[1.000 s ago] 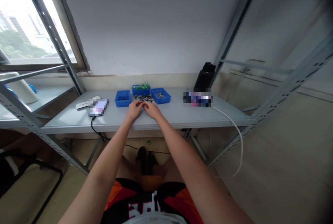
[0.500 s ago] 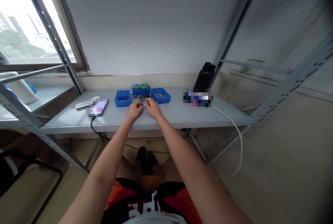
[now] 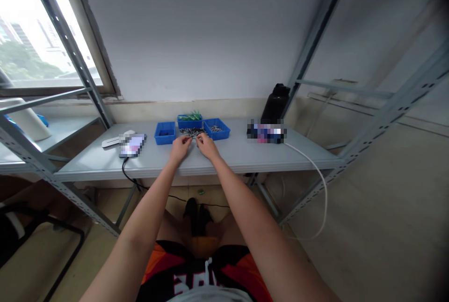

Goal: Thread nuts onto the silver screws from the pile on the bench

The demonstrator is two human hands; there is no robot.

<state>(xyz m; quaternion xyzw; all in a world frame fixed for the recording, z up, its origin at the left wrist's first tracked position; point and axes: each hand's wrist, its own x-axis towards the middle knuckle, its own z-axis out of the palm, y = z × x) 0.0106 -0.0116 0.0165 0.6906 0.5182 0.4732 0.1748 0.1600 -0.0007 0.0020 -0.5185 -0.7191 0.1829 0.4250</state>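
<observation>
While left hand (image 3: 180, 148) and right hand (image 3: 207, 146) sit just apart, my fingers (image 3: 187, 139) pinch thin dark part (image 3: 194, 138) between them, near side of black-and-silver parts pile (image 3: 190, 131); blue bins (image 3: 165, 140) left, right and far.

Head camera faces forward and down, seemingly well above the shelf (image 3: 242, 156).

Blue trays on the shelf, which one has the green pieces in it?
The back tray, nearest the wall. Green pieces stick up from it, while the left tray holds dark pieces and the right tray silvery pieces.
</observation>
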